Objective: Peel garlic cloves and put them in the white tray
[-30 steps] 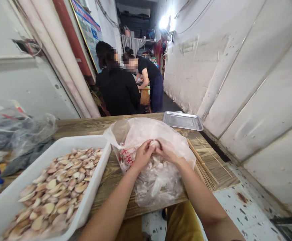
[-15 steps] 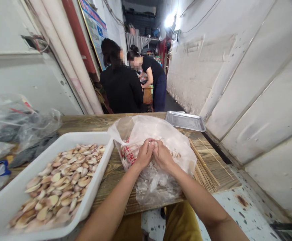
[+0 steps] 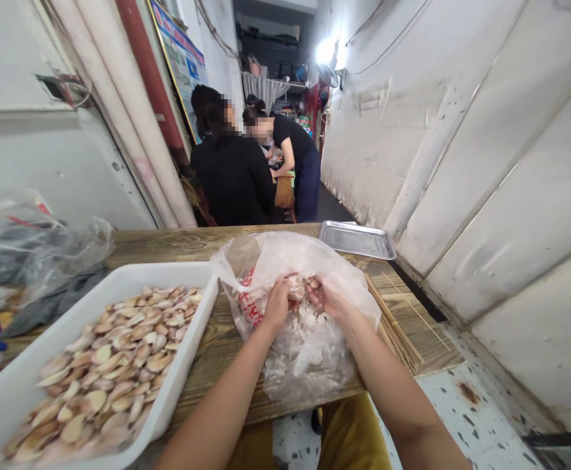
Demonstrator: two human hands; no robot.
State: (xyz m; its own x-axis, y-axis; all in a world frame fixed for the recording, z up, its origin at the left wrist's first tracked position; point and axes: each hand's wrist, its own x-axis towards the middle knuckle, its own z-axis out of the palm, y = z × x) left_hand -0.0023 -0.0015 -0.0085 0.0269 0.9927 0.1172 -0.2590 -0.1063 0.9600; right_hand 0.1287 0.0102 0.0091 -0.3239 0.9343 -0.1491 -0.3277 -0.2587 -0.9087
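Over the white plastic bag (image 3: 290, 245) with red print, my left hand (image 3: 278, 303) is closed around a garlic bulb (image 3: 295, 286), which looks partly broken apart. My right hand (image 3: 325, 299) is beside it, fingers curled and pinching a small piece of garlic (image 3: 311, 285). Loose papery garlic skins (image 3: 309, 326) lie on the bag beneath both hands. To the left stands a white plastic tub (image 3: 202, 294) holding many separate garlic cloves (image 3: 114, 365), still in their skins.
Thin bamboo skewers (image 3: 396, 326) lie on the wooden table (image 3: 207, 352), right of the bag. A metal tray (image 3: 357, 239) sits at the far right edge. Clear plastic bags (image 3: 65, 248) are heaped at left. Two people in black tops (image 3: 234, 176) are beyond the table.
My hands were pressed together around the garlic; now they are slightly apart, with the bulb exposed in the left and a piece in the right. The view has shifted slightly.
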